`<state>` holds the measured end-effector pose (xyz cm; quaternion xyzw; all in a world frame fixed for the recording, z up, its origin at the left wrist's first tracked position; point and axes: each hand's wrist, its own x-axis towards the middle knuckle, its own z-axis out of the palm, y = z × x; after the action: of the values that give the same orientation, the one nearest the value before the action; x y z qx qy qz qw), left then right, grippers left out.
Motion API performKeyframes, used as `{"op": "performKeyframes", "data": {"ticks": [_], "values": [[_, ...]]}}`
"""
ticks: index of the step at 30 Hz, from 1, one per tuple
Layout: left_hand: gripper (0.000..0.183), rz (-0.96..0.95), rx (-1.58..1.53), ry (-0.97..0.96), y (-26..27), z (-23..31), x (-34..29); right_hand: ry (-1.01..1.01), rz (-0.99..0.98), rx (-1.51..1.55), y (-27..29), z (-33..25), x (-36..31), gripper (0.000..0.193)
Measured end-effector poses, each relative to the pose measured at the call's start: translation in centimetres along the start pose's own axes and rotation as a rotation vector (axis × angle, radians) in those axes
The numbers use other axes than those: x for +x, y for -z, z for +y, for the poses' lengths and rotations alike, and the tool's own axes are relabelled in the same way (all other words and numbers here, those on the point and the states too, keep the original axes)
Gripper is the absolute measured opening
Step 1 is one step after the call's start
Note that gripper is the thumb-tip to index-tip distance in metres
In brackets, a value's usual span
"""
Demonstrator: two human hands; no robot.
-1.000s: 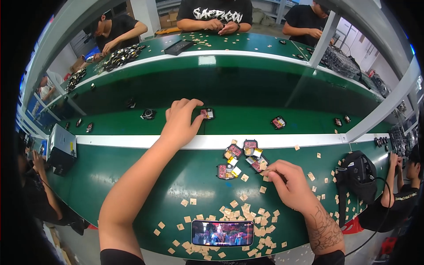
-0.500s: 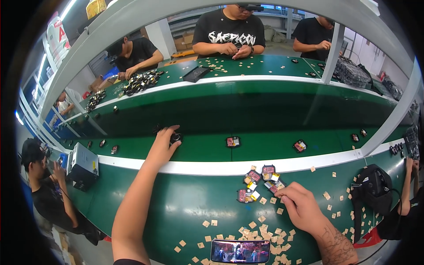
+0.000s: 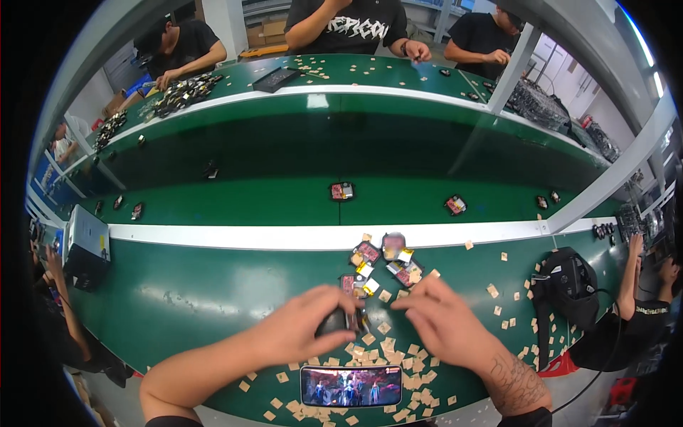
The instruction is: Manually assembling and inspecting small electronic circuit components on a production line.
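Observation:
My left hand (image 3: 309, 324) is closed around a small black electronic device (image 3: 352, 322), low over the green table; the fingers cover much of it. To its right, my right hand (image 3: 452, 324) has its index finger stretched left toward the device and its thumb apart, with nothing visible between them. Just beyond my hands lies a cluster of several opened black device housings (image 3: 393, 246) with red circuit boards and silver-and-yellow batteries. Small beige square pads (image 3: 388, 346) are scattered and heaped below my hands.
A phone (image 3: 351, 386) playing a video lies at the near edge. A white rail (image 3: 213, 237) divides the table from a green belt (image 3: 270, 203) carrying several housings. A black bag (image 3: 569, 281) lies right, a grey box (image 3: 87, 245) stands left. Other people work opposite and at both sides.
My left hand has come back from the belt to the table with the device. My right hand has drawn away from the cluster, its fingers opening. The view has tilted down.

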<state>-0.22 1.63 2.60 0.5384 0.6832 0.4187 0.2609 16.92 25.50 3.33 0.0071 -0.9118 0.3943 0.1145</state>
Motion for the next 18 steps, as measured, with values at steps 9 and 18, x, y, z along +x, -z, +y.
{"op": "performKeyframes", "data": {"ticks": [9, 18], "values": [[0.052, 0.021, 0.074, -0.042, -1.4, -0.8, -1.6, 0.139, -0.272, -0.323, -2.0, -4.6, 1.2, 0.031], [0.057, 0.016, 0.0, -0.037, -1.2, -0.8, -2.4, 0.101, -0.368, -0.446, -3.3, -4.9, 2.5, 0.023]]}}
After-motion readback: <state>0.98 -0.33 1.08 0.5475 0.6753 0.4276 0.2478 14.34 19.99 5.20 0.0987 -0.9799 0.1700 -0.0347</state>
